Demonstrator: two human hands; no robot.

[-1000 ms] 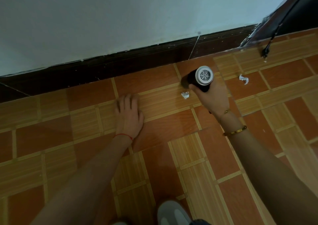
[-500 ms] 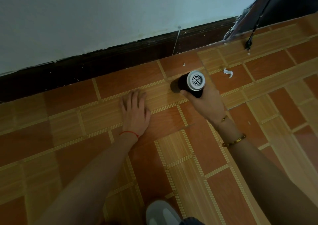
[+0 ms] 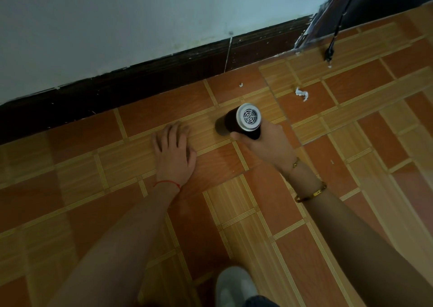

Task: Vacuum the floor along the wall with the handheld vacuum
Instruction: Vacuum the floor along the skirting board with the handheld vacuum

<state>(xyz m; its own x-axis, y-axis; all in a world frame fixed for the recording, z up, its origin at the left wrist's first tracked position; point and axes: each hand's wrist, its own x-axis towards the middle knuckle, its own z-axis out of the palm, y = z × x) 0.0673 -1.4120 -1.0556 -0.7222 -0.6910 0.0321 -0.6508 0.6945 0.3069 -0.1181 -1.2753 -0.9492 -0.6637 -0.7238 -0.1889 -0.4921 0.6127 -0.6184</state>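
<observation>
Gripping the handheld vacuum (image 3: 243,122) in my right hand (image 3: 267,146), I see it at the centre of the frame, a little right of middle, its dark barrel pointing down at the floor (image 3: 304,213) and its round grilled end cap facing up toward the camera. My thumb and fingers curl round the barrel just under that cap. The nozzle end is hidden behind the body, so I cannot tell whether it touches the tile. My left hand (image 3: 174,150) lies flat on the floor just left of the vacuum, palm down with fingers straight and slightly spread, holding nothing; a red string (image 3: 166,183) circles that wrist. On my right wrist sit a thin chain and a gold bangle (image 3: 310,193). Above the vacuum, nearer the dark skirting board (image 3: 164,72), a small white scrap (image 3: 240,85) lies on an orange tile, and a larger crumpled white scrap (image 3: 301,94) lies up and to the right. The pale wall (image 3: 140,13) fills the upper left of the frame. A black cable (image 3: 329,53) hangs down in the upper right. A grey shoe (image 3: 234,285) shows at the bottom edge.
</observation>
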